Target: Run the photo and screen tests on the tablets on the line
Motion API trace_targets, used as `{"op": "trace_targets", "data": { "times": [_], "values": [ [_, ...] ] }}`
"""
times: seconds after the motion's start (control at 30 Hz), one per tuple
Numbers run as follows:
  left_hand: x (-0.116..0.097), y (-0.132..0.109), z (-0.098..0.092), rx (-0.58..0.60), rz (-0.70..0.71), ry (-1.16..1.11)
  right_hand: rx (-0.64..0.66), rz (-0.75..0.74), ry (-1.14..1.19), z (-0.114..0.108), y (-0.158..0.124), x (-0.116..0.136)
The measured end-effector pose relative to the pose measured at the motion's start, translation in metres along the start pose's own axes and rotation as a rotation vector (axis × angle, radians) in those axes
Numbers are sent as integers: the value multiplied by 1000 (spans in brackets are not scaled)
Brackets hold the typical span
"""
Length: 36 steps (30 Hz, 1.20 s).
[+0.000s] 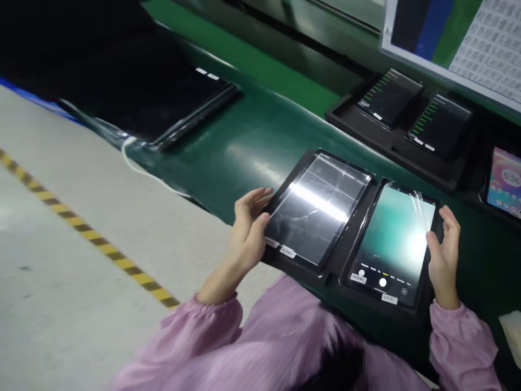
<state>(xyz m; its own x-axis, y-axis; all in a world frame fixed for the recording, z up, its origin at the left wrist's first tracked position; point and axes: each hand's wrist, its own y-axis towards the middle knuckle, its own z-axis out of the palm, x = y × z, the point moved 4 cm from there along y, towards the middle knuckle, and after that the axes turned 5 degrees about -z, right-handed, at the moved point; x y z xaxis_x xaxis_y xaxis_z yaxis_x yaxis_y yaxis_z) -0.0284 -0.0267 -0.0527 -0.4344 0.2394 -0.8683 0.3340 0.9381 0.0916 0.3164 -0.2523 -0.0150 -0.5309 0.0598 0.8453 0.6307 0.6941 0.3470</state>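
With the tray (350,233) as dial centre, a dark panel (163,92) lay at 10 o'clock. Your left hand (246,232), partly curled, gripped the tray edge at 9 o'clock. The tray held a grey-screened tablet (315,212) beside a camera-screen tablet (394,239). A rear tray (376,136) stood at 1 o'clock. Your right hand (445,260), partly curled, gripped the edge at 3 o'clock.

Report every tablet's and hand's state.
Near left tablet: grey, glare
Near right tablet: camera app open
Rear left tablet: green lines
Rear right tablet: green lines
Rightmost tablet: showing 6:36
Left hand: thumb at near left tablet's edge
Right hand: thumb at near right tablet's edge
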Motion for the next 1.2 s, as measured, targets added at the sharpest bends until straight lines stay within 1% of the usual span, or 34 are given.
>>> {"op": "trace_targets", "data": {
  "times": [0.03, 0.1, 0.2, 0.23, 0.3, 0.4, 0.47, 0.57, 0.63, 0.7, 0.73, 0.77, 0.87, 0.9, 0.93, 0.97, 1.03, 1.13, 1.2],
  "values": [
    [-1, 1, -1, -2, 2, -3, 53, -5, -11, -2, 0, -1],
    [-5, 2, -1, 29, -6, 22, 203, -19, -49, -6, -1, -3],
    [-9, 1, -1, 79, -15, 9, 427, -51, -125, -12, -5, 4],
    [-9, 1, -1, 84, -9, -21, 471, -51, -161, -14, -7, 8],
    [-7, 1, -3, 99, 0, -88, 520, -33, -245, -14, -11, 19],
    [2, 2, -8, 152, -27, -151, 572, -26, -372, -13, -18, 30],
    [7, 3, -11, 210, -27, -161, 589, -37, -419, -14, -21, 31],
    [10, 2, -15, 299, 0, -126, 590, -26, -417, -20, -22, 21],
    [7, 1, -16, 345, 5, -83, 595, 13, -388, -25, -23, 14],
    [-1, 0, -15, 364, -13, -17, 617, 68, -361, -29, -23, 10],
    [-7, 0, -16, 344, -13, 37, 628, 87, -349, -30, -24, 10],
    [-16, 0, -17, 298, 7, 108, 636, 95, -342, -31, -24, 11],
    [-47, -2, -21, 95, 156, 347, 612, 65, -332, -32, -23, 15],
    [-57, -4, -22, 56, 210, 395, 588, 47, -329, -33, -23, 16],
    [-64, -5, -22, 49, 246, 422, 562, 33, -325, -34, -23, 16],
    [-70, -6, -20, 71, 262, 433, 539, 24, -318, -34, -24, 15],
    [-75, -7, -15, 176, 270, 445, 494, 18, -299, -36, -25, 10],
    [-74, -11, -2, 349, 249, 478, 464, -2, -286, -38, -26, 0],
    [-70, -11, 6, 378, 238, 492, 457, -23, -290, -39, -27, -8]
  ]
}}
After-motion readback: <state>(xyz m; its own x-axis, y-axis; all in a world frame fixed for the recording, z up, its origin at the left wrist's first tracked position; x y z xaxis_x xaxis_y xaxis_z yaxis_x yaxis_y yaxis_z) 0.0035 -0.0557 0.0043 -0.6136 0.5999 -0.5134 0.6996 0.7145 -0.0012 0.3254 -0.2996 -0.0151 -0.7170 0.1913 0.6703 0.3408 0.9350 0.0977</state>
